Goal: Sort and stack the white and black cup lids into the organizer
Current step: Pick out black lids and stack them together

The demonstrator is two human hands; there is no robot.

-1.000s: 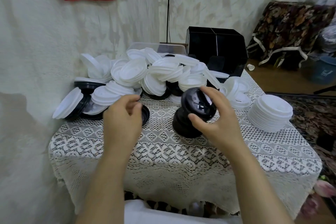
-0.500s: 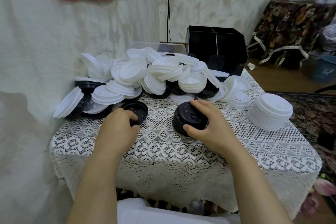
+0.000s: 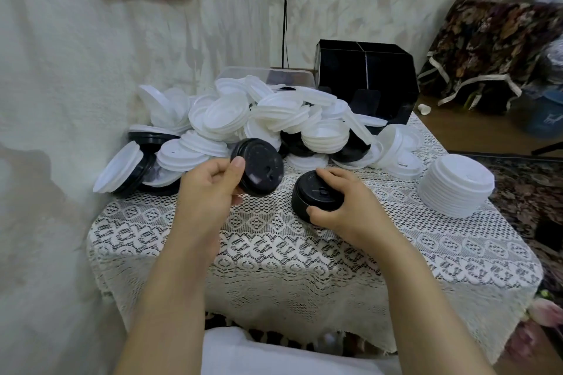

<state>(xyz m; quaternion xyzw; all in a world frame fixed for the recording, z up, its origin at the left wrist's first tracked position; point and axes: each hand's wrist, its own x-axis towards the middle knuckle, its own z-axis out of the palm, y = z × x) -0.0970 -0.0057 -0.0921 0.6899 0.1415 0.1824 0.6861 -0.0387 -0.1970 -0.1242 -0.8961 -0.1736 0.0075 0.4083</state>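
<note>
Head camera, forward and down (close over table)

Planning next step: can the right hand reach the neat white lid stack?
Probably yes: only bare tablecloth lies between the right hand and the white lid stack, but its fingers grip the black lid stack.

Black lid raised and tilted, top facing the camera, short stack of black lids on the surface, neat white stack at right, jumbled heap of white and black lids behind, black divided organizer at back
</note>
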